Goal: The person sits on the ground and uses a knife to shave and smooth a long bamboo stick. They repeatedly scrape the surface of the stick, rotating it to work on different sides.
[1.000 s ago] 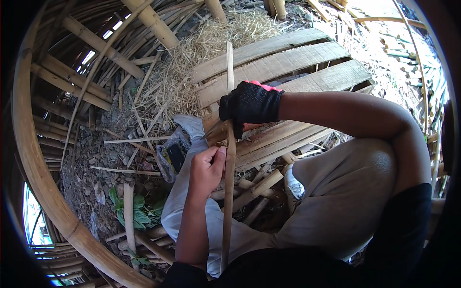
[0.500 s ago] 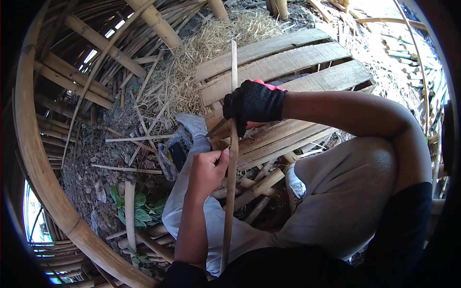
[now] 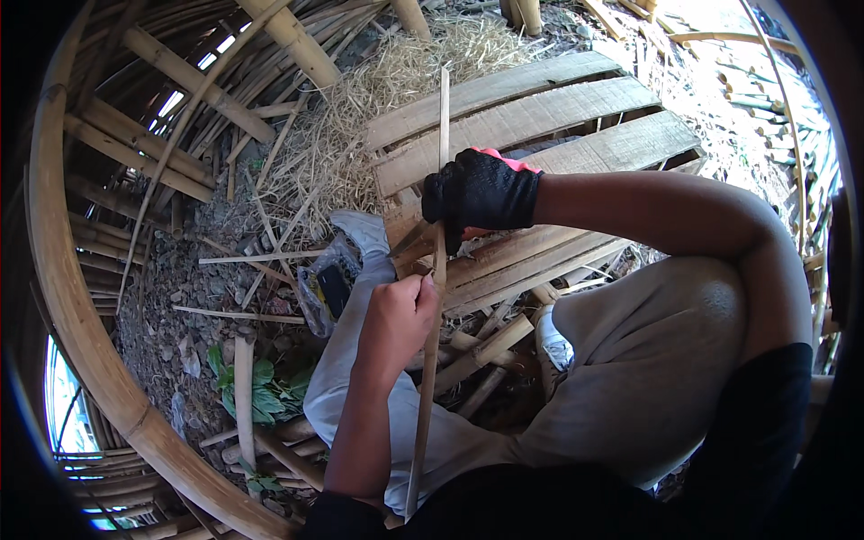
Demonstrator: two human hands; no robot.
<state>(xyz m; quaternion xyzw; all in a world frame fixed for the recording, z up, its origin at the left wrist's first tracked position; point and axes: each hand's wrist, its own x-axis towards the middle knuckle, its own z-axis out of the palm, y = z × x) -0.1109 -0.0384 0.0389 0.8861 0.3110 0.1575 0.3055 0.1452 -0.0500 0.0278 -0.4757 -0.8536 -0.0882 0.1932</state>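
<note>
A long, thin bamboo strip (image 3: 426, 396) runs from my lap up past the slatted wooden platform, tilted slightly. My bare left hand (image 3: 396, 319) is closed on it, thumb and fingers pinching the strip around its middle. Just above, my right hand (image 3: 486, 191), in a black glove with pinkish red on the back, is closed over the strip. A knife blade (image 3: 411, 238) sticks out to the left from beneath the glove, by the strip; its handle is hidden in my right hand.
The slatted wooden platform (image 3: 540, 112) stands ahead, with dry straw (image 3: 351, 126) behind and left of it. A clear plastic bag (image 3: 317, 301) with a dark object lies beside my left leg. Green leaves (image 3: 256, 387) and bamboo offcuts (image 3: 486, 355) lie about; a thick bamboo pole (image 3: 108, 378) curves along the left.
The strip has tilted a little, its upper end moving right and its lower end left. Both hands have shifted slightly to the right, still closed.
</note>
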